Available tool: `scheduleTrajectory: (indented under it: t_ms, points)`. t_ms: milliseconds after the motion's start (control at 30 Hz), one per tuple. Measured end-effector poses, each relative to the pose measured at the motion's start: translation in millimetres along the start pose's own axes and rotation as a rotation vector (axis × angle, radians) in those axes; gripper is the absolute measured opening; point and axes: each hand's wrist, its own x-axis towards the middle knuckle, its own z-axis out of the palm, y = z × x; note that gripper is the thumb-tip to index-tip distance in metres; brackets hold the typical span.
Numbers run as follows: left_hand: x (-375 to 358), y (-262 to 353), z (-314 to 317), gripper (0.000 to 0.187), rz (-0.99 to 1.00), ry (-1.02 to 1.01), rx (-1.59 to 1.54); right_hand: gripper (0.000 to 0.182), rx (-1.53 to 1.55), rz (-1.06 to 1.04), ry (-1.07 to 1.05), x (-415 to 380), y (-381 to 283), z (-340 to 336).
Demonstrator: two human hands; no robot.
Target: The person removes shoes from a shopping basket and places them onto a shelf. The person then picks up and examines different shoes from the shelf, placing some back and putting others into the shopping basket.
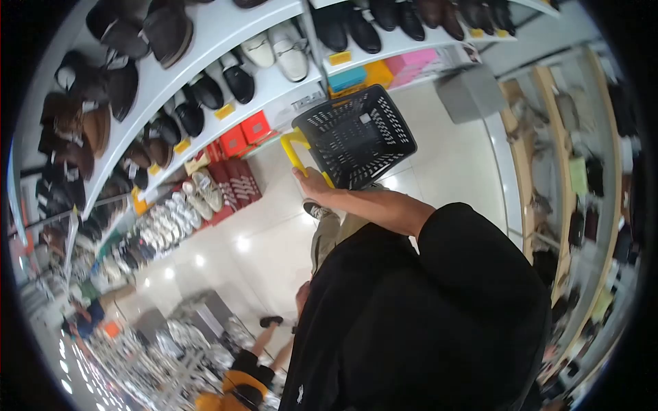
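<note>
My right hand point(313, 183) is closed round the yellow handle point(295, 149) of a black plastic basket point(363, 137). The basket has slotted sides, and a small pale tag shows inside it. It hangs over the pale tiled floor in front of the shoe shelves. At the left edge of my black shirt, my left hand point(301, 296) shows only in part. Its fingers are too small and hidden to read.
Shelves point(205, 61) of dark and white shoes curve along the top and left. Red shoe boxes point(233, 140) and sneakers point(205, 192) stand below them. Wooden-edged shelves point(548, 137) run down the right. A person in black and orange point(247, 383) is at the bottom.
</note>
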Motion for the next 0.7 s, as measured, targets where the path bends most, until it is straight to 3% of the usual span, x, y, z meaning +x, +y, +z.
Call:
scheduleTrajectory:
  t_ms: [33,133,167,300,500,567,700]
  points:
    - [9.5,-18.0,-18.9,0.043,0.052,0.02,0.038,0.064,-0.023,0.003,0.057,-0.7,-0.8,-12.3]
    - [22.5,-40.9,-91.4,0.049,-0.377,0.222,-1.066,0.067,-0.116,0.011,0.189,3.6,-2.3,-50.8]
    - [25.2,-22.6,-127.4,0.05,-0.625,0.308,-1.318,0.068,-0.169,0.008,0.216,6.1,-0.2,-70.0]
    - [40.9,-74.7,-169.5,0.055,-0.582,0.25,-1.295,0.074,-0.435,0.0,0.402,-22.9,21.6,-153.3]
    - [85.2,-129.5,-160.6,0.053,-0.558,0.104,-1.187,0.08,-0.488,0.026,0.401,-97.4,89.6,-210.0]
    - [97.2,-140.1,-144.6,0.05,-0.405,-0.044,-0.797,0.082,-0.472,0.078,0.427,-123.1,105.8,-209.1]
    - [117.7,-113.8,-137.9,0.042,0.002,-0.148,-0.212,0.083,-0.39,0.142,0.585,-135.8,124.8,-219.3]
